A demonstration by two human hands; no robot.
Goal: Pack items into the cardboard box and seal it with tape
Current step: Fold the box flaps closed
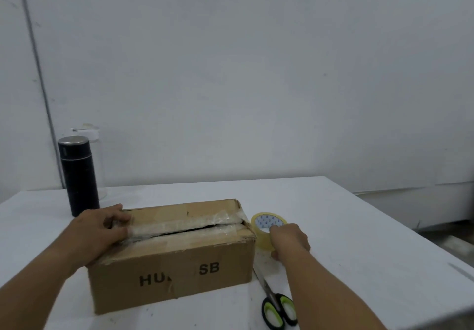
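Flaps down, my left hand flat, pressing cardboard box top. Right hand grips tape roll. Seam gap open; sealing unfinished.

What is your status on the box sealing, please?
Left hand presses cardboard box flaps down. Right hand grips tape roll beside it. Seam not yet sealed; scissors lie clear.

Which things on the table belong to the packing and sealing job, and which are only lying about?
For the job: box, under the left hand; tape roll, held by the right hand; scissors.
Lying about: flask.
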